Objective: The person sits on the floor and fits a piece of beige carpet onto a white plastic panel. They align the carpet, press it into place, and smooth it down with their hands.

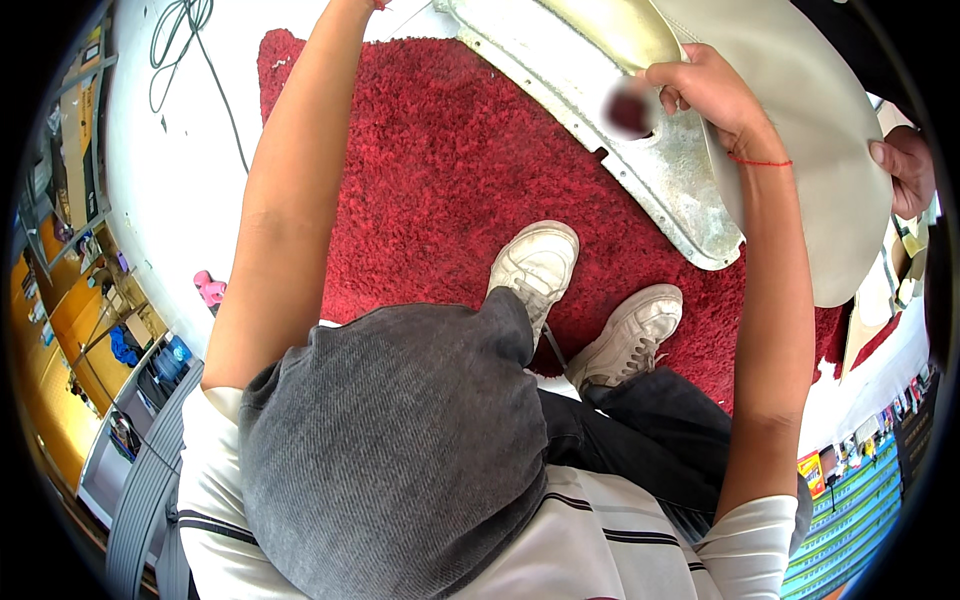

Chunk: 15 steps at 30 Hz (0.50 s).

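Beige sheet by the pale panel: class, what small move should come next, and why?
Perhaps ease the beige sheet slightly left across the pale panel, since the right hand is at the sheet's edge and much panel surface lies uncovered.

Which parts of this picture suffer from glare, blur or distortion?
Head view: a soft blurred patch covers most of a dark opening in the metal panel, while the right hand beside it looks fairly sharp; head view: the white floor at left looks washed out; head view: the fisheye lens blackens the corners and bends edges near the rim.
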### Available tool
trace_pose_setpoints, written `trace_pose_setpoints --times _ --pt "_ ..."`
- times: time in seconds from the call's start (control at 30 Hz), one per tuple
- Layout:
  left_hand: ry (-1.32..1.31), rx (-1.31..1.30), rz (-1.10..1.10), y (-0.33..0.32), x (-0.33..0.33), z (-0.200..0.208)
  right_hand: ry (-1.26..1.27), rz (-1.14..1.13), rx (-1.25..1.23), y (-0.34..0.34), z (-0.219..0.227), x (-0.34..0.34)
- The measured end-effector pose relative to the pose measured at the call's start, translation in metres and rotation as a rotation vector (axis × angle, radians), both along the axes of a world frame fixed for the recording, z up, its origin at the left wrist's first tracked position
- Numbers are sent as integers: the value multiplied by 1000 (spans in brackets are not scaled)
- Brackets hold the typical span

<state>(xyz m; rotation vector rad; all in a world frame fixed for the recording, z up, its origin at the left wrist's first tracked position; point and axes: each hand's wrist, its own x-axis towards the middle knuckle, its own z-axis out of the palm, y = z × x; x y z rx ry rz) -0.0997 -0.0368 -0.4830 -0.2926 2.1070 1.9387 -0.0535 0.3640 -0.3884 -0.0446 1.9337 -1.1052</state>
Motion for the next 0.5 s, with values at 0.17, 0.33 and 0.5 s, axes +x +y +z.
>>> trace_pose_setpoints --times 0.17,0.33,0.5 --pt "6 15 -13 -1 -1 -2 -5 1 4 -1 -2 0" --pt "15 1 -11 -3 -2 -2 -1 1 4 -2 -1 1" --pt "17 15 -18 -3 -1 -2 -1 6 12 -2 -2 1"
